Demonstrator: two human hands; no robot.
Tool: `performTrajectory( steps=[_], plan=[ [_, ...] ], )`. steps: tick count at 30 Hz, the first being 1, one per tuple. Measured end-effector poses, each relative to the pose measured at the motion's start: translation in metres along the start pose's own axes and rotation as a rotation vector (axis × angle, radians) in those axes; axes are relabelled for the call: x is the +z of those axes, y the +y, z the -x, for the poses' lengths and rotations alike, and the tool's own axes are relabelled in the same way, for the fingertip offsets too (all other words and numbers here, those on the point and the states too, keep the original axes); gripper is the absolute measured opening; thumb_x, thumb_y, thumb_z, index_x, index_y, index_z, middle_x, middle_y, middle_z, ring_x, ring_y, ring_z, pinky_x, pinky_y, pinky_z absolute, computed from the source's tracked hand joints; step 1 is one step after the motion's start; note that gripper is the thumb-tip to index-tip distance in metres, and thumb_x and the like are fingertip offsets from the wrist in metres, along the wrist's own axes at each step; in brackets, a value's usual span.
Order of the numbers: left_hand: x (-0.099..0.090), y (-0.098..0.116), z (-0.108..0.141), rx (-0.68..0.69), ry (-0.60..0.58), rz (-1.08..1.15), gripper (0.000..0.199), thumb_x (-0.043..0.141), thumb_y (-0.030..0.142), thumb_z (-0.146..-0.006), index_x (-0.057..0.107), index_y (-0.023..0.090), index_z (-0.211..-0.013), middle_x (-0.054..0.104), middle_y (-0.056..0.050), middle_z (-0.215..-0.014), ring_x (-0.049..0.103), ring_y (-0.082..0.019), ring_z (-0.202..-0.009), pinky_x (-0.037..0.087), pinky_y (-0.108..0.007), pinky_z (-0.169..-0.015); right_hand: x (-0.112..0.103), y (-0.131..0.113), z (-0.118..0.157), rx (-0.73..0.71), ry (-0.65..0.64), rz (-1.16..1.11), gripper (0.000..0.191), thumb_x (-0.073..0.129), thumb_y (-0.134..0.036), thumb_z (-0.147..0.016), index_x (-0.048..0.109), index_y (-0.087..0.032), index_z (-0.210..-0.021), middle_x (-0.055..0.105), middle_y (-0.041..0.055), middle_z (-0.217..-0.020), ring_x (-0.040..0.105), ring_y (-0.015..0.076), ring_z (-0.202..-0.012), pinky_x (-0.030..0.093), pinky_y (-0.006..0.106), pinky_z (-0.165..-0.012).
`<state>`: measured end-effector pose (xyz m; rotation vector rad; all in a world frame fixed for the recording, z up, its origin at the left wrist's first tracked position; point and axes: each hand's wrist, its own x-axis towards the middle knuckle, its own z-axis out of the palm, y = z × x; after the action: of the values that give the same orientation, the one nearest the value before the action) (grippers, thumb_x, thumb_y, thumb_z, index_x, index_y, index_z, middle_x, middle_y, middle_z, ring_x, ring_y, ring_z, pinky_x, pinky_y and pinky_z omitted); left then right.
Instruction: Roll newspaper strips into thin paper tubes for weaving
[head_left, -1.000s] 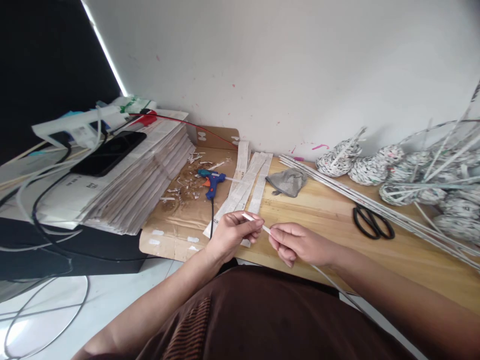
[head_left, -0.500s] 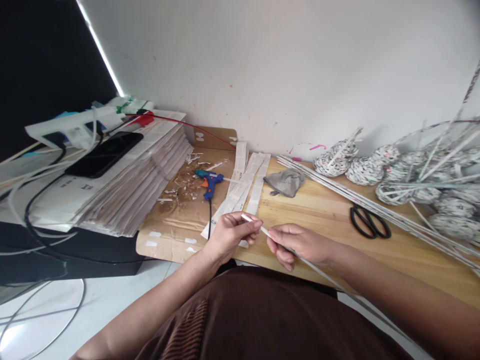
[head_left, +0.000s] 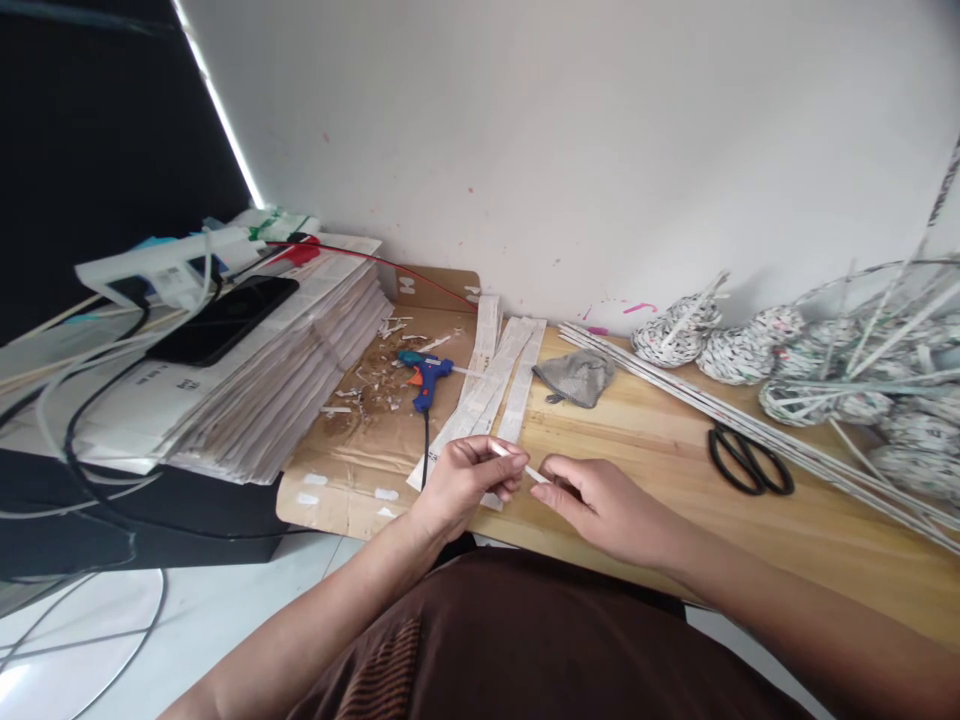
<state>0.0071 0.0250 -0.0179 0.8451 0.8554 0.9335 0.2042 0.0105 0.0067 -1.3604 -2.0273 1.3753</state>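
Between my hands runs a thin white rolled paper tube (head_left: 535,474), close to the table's front edge. My left hand (head_left: 474,482) pinches its upper end between thumb and fingers. A short way down, my right hand (head_left: 600,502) has its thumb and curled fingers closed around the same tube. The rest of the tube is hidden behind my right hand and forearm. Just beyond my hands lie flat newspaper strips (head_left: 517,385), partly overlapping. A blue glue gun (head_left: 427,380) rests on a cardboard sheet (head_left: 330,498) to their left.
A tall paper stack (head_left: 300,390) at the left carries a phone (head_left: 225,320), a power strip (head_left: 169,265) and cables. A grey cloth (head_left: 576,377), black-handled scissors (head_left: 750,463), long paper tubes (head_left: 697,390) and woven paper pieces (head_left: 675,330) lie to the right.
My right hand has turned over, its back now facing up, and its fingers have curled in more. The tube's long lower part no longer shows. The view has shifted slightly.
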Motion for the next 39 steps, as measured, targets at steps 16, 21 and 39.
performTrajectory(
  steps=[16,21,39],
  plan=[
    [-0.002,0.000,0.001,0.006,-0.005,-0.013,0.024,0.081,0.030,-0.068,0.071,0.011,-0.078,0.062,-0.001,-0.060,0.055,-0.006,-0.050,0.044,-0.016,-0.047,0.005,-0.004,0.002,-0.056,-0.016,0.121,0.042,0.029,-0.047,-0.100,0.053,-0.019,-0.080,0.052,-0.0003,-0.062,0.052,0.0131,-0.059,0.039,0.027,-0.063],
    [-0.001,0.002,0.001,-0.008,0.020,0.005,0.025,0.082,0.030,-0.067,0.071,0.010,-0.077,0.061,0.000,-0.058,0.054,-0.006,-0.049,0.044,-0.015,-0.045,0.002,-0.007,0.002,-0.033,0.009,0.035,0.037,0.042,-0.050,-0.096,0.054,-0.019,-0.080,0.051,-0.0019,-0.062,0.048,0.0112,-0.056,0.036,0.025,-0.058],
    [-0.003,0.001,0.001,-0.036,-0.006,0.025,0.022,0.082,0.027,-0.067,0.070,0.011,-0.076,0.063,0.000,-0.059,0.055,-0.005,-0.048,0.044,-0.014,-0.045,0.004,0.001,-0.004,0.073,-0.305,-0.561,0.040,0.039,-0.052,-0.096,0.048,-0.019,-0.074,0.036,-0.0076,-0.048,0.039,0.0096,-0.045,0.040,0.026,-0.053]
  ],
)
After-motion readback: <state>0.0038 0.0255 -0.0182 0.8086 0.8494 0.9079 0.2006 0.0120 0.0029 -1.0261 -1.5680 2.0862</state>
